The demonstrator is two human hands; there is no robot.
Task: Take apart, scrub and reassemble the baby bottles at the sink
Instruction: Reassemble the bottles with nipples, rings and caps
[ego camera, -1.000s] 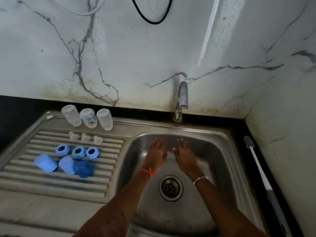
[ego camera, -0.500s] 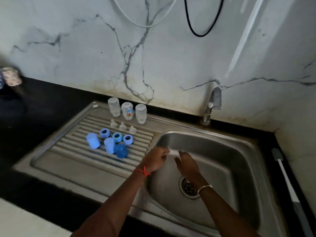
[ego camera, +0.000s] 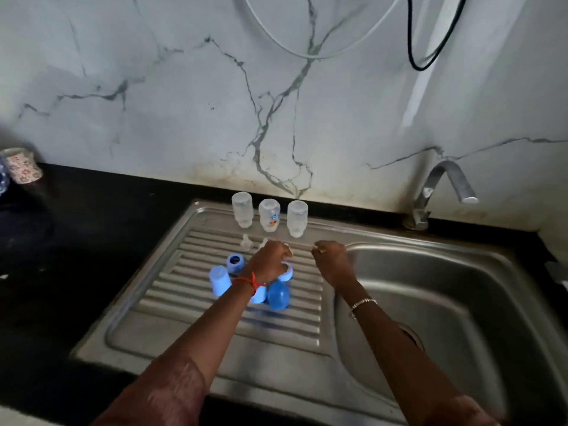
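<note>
Three clear baby bottles stand upside down at the back of the drainboard: one on the left (ego camera: 242, 209), one with a printed label (ego camera: 269, 215) and one on the right (ego camera: 297, 218). Clear nipples (ego camera: 246, 241) lie in front of them. Nearer me sit blue rings (ego camera: 235, 261) and blue caps (ego camera: 219, 279). My left hand (ego camera: 270, 261) hovers over the rings with its fingers curled down near a nipple and a ring (ego camera: 288, 273). Whether it grips anything is hidden. My right hand (ego camera: 330, 256) hangs loosely curled beside it at the basin's left rim, with nothing seen in it.
The steel sink basin (ego camera: 445, 272) lies to the right, with the tap (ego camera: 442, 186) at its back corner. The ribbed drainboard (ego camera: 172, 290) is set in a black counter. A patterned cup (ego camera: 23, 166) stands far left. Cables hang on the marble wall.
Both hands left the basin and moved left and back, over the bottle parts on the drainboard. My view swung left, so the sink now sits further right.
</note>
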